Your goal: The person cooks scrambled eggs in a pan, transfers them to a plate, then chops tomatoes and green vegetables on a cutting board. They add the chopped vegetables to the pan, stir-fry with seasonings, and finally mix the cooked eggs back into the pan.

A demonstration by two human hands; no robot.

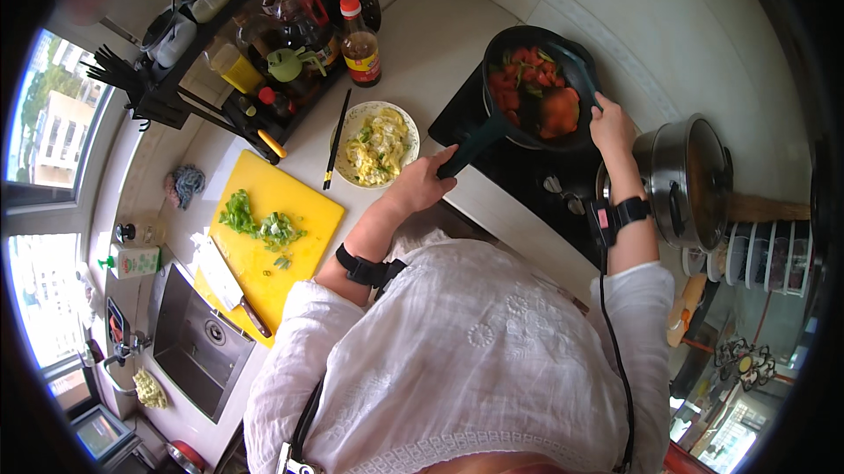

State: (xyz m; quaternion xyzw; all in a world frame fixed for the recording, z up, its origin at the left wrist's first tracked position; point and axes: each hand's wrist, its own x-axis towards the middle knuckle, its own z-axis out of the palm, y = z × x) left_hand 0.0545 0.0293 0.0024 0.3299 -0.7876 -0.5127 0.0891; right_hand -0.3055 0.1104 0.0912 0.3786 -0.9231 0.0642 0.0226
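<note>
My left hand (422, 182) grips the dark handle (471, 144) of a deep black frying pan (535, 31). The pan is over the black cooktop (521, 177); whether it rests on the burner or is tipped, I cannot tell. Inside are red tomato pieces (506, 88) with green bits, and one large red patch is blurred. My right hand (612, 124) holds a dark teal spatula (580, 72), which slants along the pan's far right side. Left of the pan, a patterned bowl (413, 124) of cooked scrambled egg (377, 151) stands near my left hand.
Black chopsticks (337, 137) lie beside the bowl. A yellow cutting board (310, 263) carries chopped scallions (280, 230) and a kitchen knife (227, 279), next to the sink (191, 362). A sauce bottle (361, 45) stands by the rack (191, 72). Right: a lidded steel pot (672, 177).
</note>
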